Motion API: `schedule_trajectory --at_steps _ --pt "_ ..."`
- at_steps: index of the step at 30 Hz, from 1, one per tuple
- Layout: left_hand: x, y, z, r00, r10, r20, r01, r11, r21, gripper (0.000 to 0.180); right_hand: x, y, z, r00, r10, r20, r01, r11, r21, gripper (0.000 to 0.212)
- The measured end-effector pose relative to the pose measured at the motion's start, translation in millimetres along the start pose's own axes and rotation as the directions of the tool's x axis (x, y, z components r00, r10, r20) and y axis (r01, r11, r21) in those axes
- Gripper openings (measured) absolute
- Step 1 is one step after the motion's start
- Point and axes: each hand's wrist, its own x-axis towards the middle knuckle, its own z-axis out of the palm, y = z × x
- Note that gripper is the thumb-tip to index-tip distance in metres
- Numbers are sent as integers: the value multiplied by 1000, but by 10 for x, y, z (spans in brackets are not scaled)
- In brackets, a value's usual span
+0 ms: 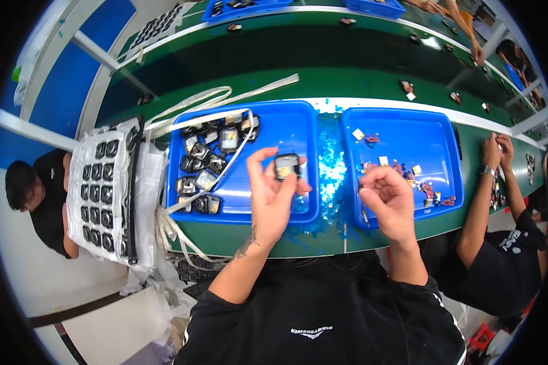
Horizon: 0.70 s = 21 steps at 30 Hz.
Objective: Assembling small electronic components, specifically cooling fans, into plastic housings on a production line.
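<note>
Black device (286, 164) sits partly hidden by left hand (270, 198), raised and pinching it; right hand (391, 198) curls, fingertip grip unclear.

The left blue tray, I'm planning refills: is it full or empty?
Neither: the tray is partly filled. Black gadgets cluster at its left; bare blue shows at its right.

We wear a black top (268, 298) with a small white winged print (312, 333) on the chest, and white stripes (438, 300) edge its sleeves (219, 307). A dark tattoo (245, 247) marks the left forearm; our left hand (270, 198) and right hand (391, 199) are bare.
</note>
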Motion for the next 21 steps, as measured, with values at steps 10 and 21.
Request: schedule_trajectory --at_steps 10,21 --pt "5 180 82 964 -92 248 -87 774 627 33 -1 -52 149 987 -68 147 128 884 -450 11" --pt "-216 -133 116 992 70 108 -89 980 176 32 14 125 322 999 18 -50 -17 999 30 12"
